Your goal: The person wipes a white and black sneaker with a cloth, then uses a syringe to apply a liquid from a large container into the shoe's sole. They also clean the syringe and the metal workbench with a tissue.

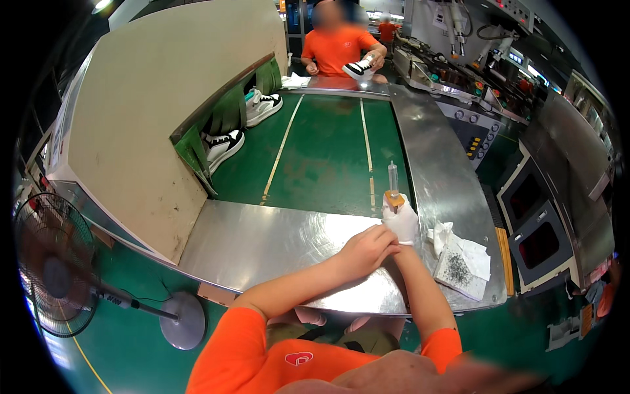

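Note:
My right hand (401, 220) wears a white glove and grips a clear syringe (393, 178) with an orange collar, held upright above the steel table (262, 243). My bare left hand (367, 249) reaches across and pinches the cuff of that glove at the right wrist. Both forearms come up from the lower edge, with orange sleeves.
A green conveyor belt (321, 157) runs away from me, carrying black-and-white sneakers (223, 146) out of a beige tunnel (157, 111). A stained white cloth (462, 259) lies at the right. A person in orange at the far end holds a sneaker (359, 68). A floor fan (56, 276) stands at the left.

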Available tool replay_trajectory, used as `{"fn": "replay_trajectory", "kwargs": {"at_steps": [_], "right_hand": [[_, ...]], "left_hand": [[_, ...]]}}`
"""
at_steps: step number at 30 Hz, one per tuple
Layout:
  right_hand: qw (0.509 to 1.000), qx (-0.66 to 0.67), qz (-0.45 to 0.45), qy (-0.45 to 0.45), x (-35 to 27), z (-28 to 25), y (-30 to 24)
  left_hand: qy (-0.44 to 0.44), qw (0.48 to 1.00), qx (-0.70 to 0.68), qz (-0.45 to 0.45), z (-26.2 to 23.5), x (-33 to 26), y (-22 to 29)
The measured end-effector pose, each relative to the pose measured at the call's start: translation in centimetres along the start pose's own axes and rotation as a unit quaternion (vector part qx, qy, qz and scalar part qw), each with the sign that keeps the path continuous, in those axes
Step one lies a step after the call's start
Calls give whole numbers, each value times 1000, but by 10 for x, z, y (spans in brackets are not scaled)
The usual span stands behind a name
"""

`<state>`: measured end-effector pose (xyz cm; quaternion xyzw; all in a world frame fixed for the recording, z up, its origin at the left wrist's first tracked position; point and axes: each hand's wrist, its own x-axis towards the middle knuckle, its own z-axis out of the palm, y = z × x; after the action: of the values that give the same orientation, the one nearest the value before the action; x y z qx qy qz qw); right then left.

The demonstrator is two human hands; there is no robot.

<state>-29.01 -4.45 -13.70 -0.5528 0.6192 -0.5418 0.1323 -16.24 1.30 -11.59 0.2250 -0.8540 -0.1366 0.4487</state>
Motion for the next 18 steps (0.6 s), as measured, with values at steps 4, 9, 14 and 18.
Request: {"fn": "replay_trajectory", "kwargs": {"at_steps": [4,9,14,18], "right_hand": [[1000,-7,-24,-13,-5,4,0],[1000,15,-9,-23,-6,3,-1],[998,28,-56,-22,-10,2,-5],[987,132,-41,-80,-17,-1,-16]], "left_hand": [[9,1000,-24,3,4,-10,-5],[4,994,-108,13,1,-9,-4],[9,988,-135,69,11,-16,6],[-27,987,-132,86,9,-20,7]]}}
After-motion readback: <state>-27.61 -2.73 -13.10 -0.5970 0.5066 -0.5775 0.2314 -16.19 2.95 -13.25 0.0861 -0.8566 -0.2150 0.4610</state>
